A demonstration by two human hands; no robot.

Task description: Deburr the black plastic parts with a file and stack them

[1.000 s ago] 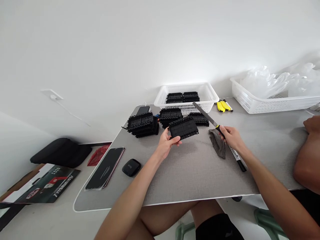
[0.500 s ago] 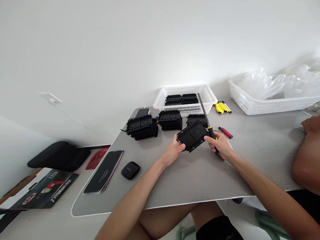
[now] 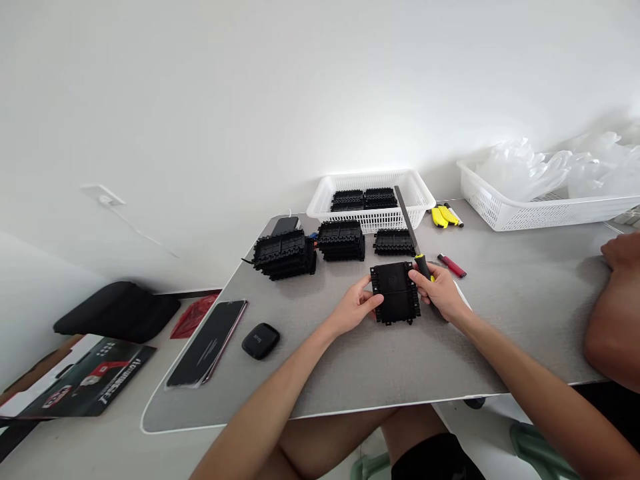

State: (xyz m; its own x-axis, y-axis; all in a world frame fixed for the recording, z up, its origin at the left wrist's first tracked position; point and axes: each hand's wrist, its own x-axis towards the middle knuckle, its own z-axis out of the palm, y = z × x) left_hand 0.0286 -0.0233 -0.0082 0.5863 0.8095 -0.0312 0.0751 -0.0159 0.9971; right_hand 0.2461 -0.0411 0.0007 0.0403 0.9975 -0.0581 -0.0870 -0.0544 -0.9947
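Note:
My left hand [image 3: 356, 308] grips the left edge of a flat black plastic part [image 3: 394, 292] held just above the grey mat [image 3: 380, 347]. My right hand [image 3: 440, 292] is closed round the black-and-yellow handle of a long metal file [image 3: 409, 223] whose blade points up and away; its fingers also touch the part's right edge. Behind them stand three stacks of the same black parts [image 3: 285, 253], [image 3: 341, 240], [image 3: 395, 242].
A white basket [image 3: 371, 197] with more black parts stands at the back, and another basket [image 3: 545, 203] holding plastic bags at the right. Yellow tools [image 3: 444, 215] and a red lighter [image 3: 453, 265] lie near. A phone [image 3: 207, 343] and black case [image 3: 261, 341] rest at left. Another person's arm [image 3: 617, 313] is at right.
My left hand brought the black part down and toward me, turning it squarer. My right hand, with the file, came left from the grey cloth to the part's right edge.

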